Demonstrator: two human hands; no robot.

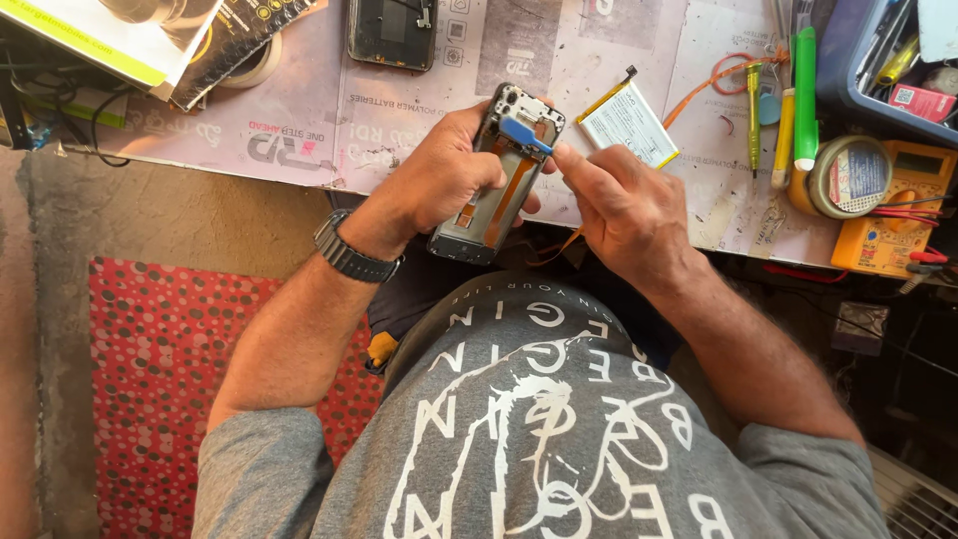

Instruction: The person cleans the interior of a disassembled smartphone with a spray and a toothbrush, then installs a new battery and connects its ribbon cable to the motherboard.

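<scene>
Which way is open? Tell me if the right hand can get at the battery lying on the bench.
Probably yes. The battery lies flat on the bench just beyond the right hand, nothing between them. But that hand grips a blue tool against the phone, so it isn't free.

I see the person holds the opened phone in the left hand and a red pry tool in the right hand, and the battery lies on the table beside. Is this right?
Not quite: the pry tool is blue, not red, as the head view shows. The rest holds: the left hand grips the opened phone, the right hand holds the tool against it, and the battery lies on the table beside.
</scene>
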